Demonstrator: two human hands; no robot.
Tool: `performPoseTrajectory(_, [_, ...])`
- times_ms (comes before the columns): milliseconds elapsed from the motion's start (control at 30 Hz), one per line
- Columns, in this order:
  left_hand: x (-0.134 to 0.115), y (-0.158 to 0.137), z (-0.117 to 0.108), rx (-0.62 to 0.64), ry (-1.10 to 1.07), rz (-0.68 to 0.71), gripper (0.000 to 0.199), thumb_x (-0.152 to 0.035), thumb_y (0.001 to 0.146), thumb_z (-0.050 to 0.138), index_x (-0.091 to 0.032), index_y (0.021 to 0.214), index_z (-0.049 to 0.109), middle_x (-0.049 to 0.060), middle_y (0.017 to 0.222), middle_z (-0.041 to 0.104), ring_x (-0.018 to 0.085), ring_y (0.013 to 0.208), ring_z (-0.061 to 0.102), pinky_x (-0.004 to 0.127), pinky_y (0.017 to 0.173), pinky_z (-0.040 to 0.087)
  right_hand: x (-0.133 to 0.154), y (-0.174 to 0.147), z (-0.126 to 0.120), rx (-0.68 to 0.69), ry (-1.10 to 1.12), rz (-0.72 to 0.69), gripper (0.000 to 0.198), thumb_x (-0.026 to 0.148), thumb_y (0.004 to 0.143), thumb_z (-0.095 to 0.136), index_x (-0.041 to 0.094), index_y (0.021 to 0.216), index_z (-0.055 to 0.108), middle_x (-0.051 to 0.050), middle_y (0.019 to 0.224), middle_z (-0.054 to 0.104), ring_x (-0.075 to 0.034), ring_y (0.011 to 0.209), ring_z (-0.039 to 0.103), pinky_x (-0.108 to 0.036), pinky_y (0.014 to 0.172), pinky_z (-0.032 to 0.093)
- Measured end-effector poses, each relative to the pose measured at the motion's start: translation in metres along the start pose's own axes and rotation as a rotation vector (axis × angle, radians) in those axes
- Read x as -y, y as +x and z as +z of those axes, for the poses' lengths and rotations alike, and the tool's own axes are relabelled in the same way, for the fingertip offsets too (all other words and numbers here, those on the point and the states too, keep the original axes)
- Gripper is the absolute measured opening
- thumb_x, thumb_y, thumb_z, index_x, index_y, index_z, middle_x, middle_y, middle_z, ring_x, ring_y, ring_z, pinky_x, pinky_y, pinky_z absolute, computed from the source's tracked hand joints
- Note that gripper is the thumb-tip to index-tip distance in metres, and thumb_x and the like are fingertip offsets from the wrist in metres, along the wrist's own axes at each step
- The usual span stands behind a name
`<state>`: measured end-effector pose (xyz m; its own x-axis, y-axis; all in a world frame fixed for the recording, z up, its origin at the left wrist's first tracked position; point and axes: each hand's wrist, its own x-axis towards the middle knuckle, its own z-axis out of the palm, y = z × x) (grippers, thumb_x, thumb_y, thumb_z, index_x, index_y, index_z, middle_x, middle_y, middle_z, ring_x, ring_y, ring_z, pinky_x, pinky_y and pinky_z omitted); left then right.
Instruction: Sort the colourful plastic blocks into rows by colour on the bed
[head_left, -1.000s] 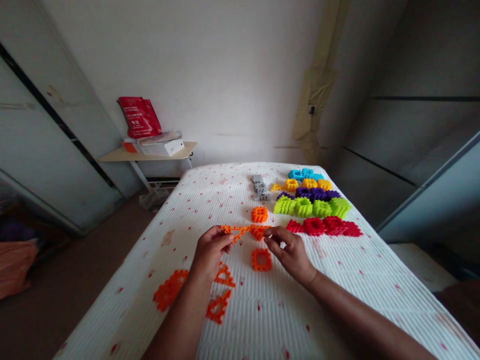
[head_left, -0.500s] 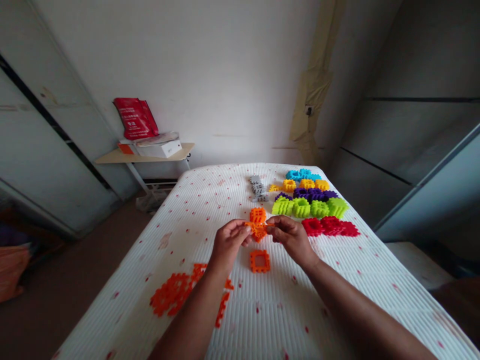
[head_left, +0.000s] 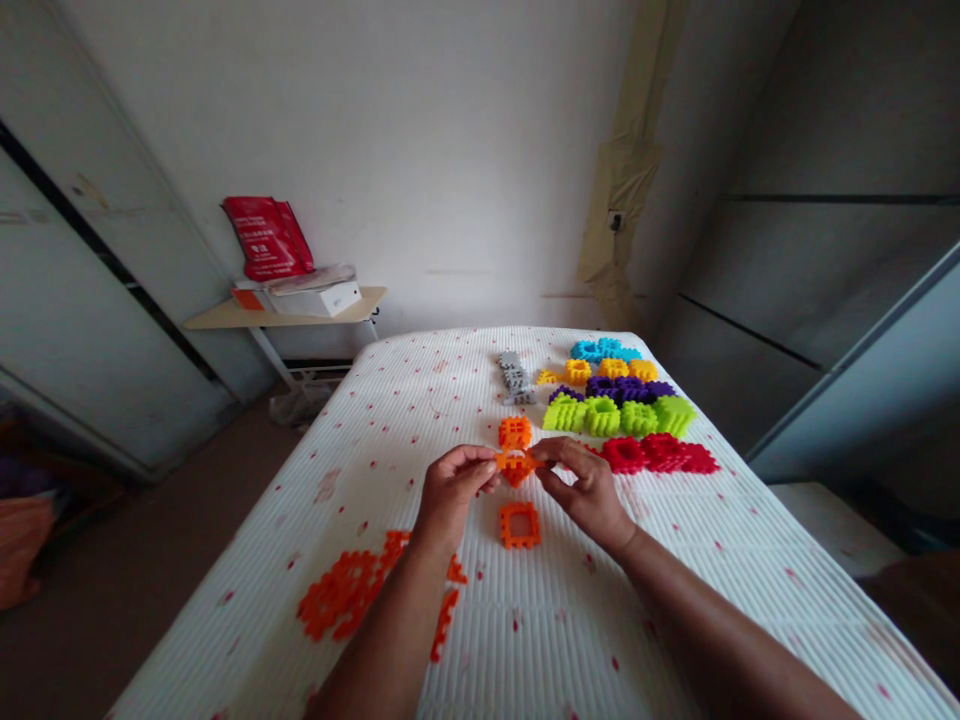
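Note:
Between my two hands is an orange interlocking plastic piece [head_left: 516,461] with notched edges. My left hand [head_left: 454,487] pinches its left end between thumb and fingers. From the other side, my right hand [head_left: 586,490] grips the right end. A pointed orange part shows just below the held piece; whether the two are joined I cannot tell. Just beyond stands an orange block [head_left: 514,432] with window-like openings. Nearer to me lies a square orange frame [head_left: 520,525] with a hollow middle. Loose flat orange pieces [head_left: 349,592] are spread at the left, partly hidden by my left forearm.
Red blocks [head_left: 660,454], lime green blocks [head_left: 621,416], purple blocks [head_left: 630,388], yellow blocks [head_left: 613,369] and blue blocks [head_left: 604,350] form rows at the right. Grey pieces [head_left: 515,378] lie farther back. Everything rests on a white ribbed cover [head_left: 570,620]. A side table [head_left: 285,313] stands beyond.
The held orange piece now lies flatter and shows a wider face between my hands. Both hands keep their hold and have shifted only slightly.

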<state>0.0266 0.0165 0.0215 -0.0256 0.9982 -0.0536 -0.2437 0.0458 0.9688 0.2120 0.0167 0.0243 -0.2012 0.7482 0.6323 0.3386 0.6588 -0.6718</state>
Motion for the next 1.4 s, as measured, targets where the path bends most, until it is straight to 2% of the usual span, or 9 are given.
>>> performPoseTrajectory(167, [0.007, 0.003, -0.003, -0.007, -0.015, -0.001, 0.025, -0.026, 0.062, 0.07, -0.014, 0.083, 0.065, 0.001, 0.065, 0.066, 0.011, 0.058, 0.06, 0.024, 0.059, 0.045, -0.011, -0.002, 0.004, -0.009, 0.165, 0.294, 0.023, 0.032, 0.077, 0.061, 0.019, 0.096, 0.062, -0.005, 0.085, 0.067, -0.016, 0.072, 0.061, -0.03, 0.066, 0.051])
performPoseTrajectory(333, [0.007, 0.003, -0.001, -0.024, -0.031, 0.022, 0.024, -0.026, 0.062, 0.071, -0.014, 0.081, 0.063, 0.001, 0.064, 0.064, 0.012, 0.058, 0.059, 0.024, 0.059, 0.045, -0.012, -0.003, 0.007, 0.03, 0.31, 0.431, 0.025, 0.037, 0.073, 0.065, 0.017, 0.087, 0.062, -0.003, 0.078, 0.065, -0.013, 0.065, 0.058, -0.026, 0.06, 0.048])
performPoseTrajectory(500, [0.002, 0.004, 0.001, -0.059, -0.067, 0.085, 0.024, -0.028, 0.065, 0.068, -0.016, 0.084, 0.062, -0.003, 0.065, 0.06, 0.008, 0.055, 0.054, 0.022, 0.055, 0.041, 0.0, 0.001, 0.0, 0.129, 0.244, 0.354, 0.026, 0.041, 0.079, 0.057, 0.017, 0.073, 0.063, -0.002, 0.065, 0.06, -0.011, 0.057, 0.053, -0.024, 0.052, 0.045])
performPoseTrajectory(667, [-0.011, 0.003, 0.002, 0.112, 0.124, 0.054, 0.026, -0.024, 0.064, 0.066, -0.017, 0.089, 0.062, -0.001, 0.069, 0.062, 0.008, 0.056, 0.051, 0.02, 0.054, 0.038, 0.002, 0.007, -0.011, 0.055, 0.12, 0.224, 0.021, 0.036, 0.079, 0.06, 0.018, 0.089, 0.065, -0.005, 0.081, 0.063, -0.013, 0.064, 0.056, -0.025, 0.058, 0.046])
performPoseTrajectory(767, [-0.018, 0.001, 0.007, 0.214, 0.215, 0.03, 0.03, -0.023, 0.064, 0.066, -0.017, 0.093, 0.06, 0.0, 0.069, 0.063, 0.01, 0.058, 0.053, 0.021, 0.056, 0.038, 0.002, 0.007, -0.015, 0.208, 0.152, 0.198, 0.019, 0.034, 0.08, 0.06, 0.019, 0.089, 0.066, -0.006, 0.085, 0.064, -0.014, 0.072, 0.058, -0.026, 0.064, 0.047])
performPoseTrajectory(900, [-0.022, 0.002, 0.017, 0.222, 0.257, 0.059, 0.026, -0.021, 0.064, 0.064, -0.017, 0.089, 0.058, 0.0, 0.067, 0.062, 0.011, 0.058, 0.054, 0.022, 0.056, 0.039, 0.003, 0.003, -0.014, 0.405, 0.397, 0.35, 0.024, 0.033, 0.076, 0.065, 0.017, 0.094, 0.062, 0.0, 0.073, 0.06, -0.011, 0.063, 0.055, -0.024, 0.058, 0.045])
performPoseTrajectory(1000, [-0.022, 0.001, 0.025, 0.212, 0.237, 0.072, 0.026, -0.021, 0.064, 0.064, -0.018, 0.089, 0.055, 0.0, 0.065, 0.062, 0.011, 0.057, 0.055, 0.022, 0.055, 0.04, 0.005, 0.001, -0.012, 0.359, 0.518, 0.426, 0.033, 0.032, 0.073, 0.068, 0.017, 0.099, 0.055, 0.004, 0.065, 0.053, -0.008, 0.055, 0.048, -0.02, 0.051, 0.039])
performPoseTrajectory(1267, [-0.017, 0.0, 0.03, 0.214, 0.188, 0.081, 0.034, -0.026, 0.065, 0.067, -0.018, 0.096, 0.055, 0.001, 0.07, 0.064, 0.011, 0.059, 0.057, 0.021, 0.056, 0.042, 0.014, 0.003, -0.006, 0.276, 0.451, 0.444, 0.027, 0.024, 0.068, 0.068, 0.018, 0.089, 0.051, 0.008, 0.058, 0.043, -0.006, 0.05, 0.039, -0.019, 0.046, 0.029])
performPoseTrajectory(1400, [-0.013, 0.008, 0.013, 0.02, 0.199, 0.121, 0.031, -0.033, 0.068, 0.064, -0.017, 0.094, 0.057, 0.0, 0.073, 0.064, 0.008, 0.053, 0.052, 0.02, 0.052, 0.04, 0.01, 0.004, -0.009, 0.197, 0.489, 0.538, 0.025, 0.018, 0.064, 0.066, 0.019, 0.082, 0.048, 0.009, 0.056, 0.046, -0.005, 0.047, 0.038, -0.018, 0.043, 0.028])
